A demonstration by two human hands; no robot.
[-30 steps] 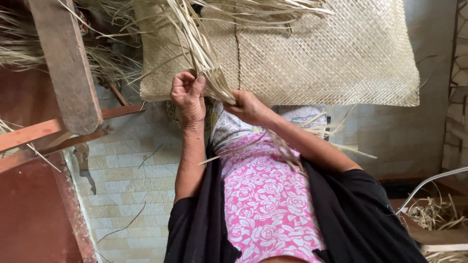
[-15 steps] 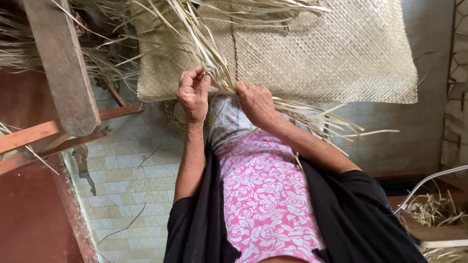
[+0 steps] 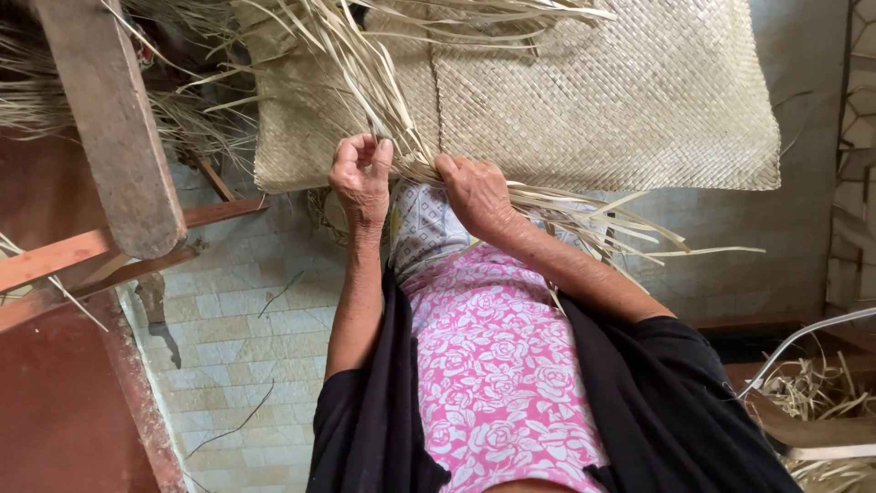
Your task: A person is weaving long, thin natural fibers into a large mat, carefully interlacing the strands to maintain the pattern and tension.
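From the head view, my left hand [image 3: 361, 178] is up at the near edge of the woven mat [image 3: 630, 100], its fingers [image 3: 381, 153] curled closed around a few of the loose dry leaf strips [image 3: 365, 68] that rise from that edge. My right hand [image 3: 476, 192] lies just beside it, palm down, fingers bent and pressing a bundle of strips against the mat's edge; how tightly they pinch I cannot tell, since the fingertips are tucked under. More strips fan out to the right from beneath that hand, across my forearm.

The mat is pale straw in colour, tightly plaited in a fine checked pattern, and spreads away from me across the upper part of the view, its near edge right at my hands. Its unwoven ends spray upward and to the left in a loose tangle.

Below my hands is my lap, in pink flowered cloth [image 3: 497, 383] with black sleeves on both arms. To the left stands a weathered wooden post [image 3: 114, 128] with reddish wooden rails [image 3: 82, 251], over a floor of pale tiles [image 3: 237, 347]. At the lower right lies a heap of dry strip scraps [image 3: 821, 393].
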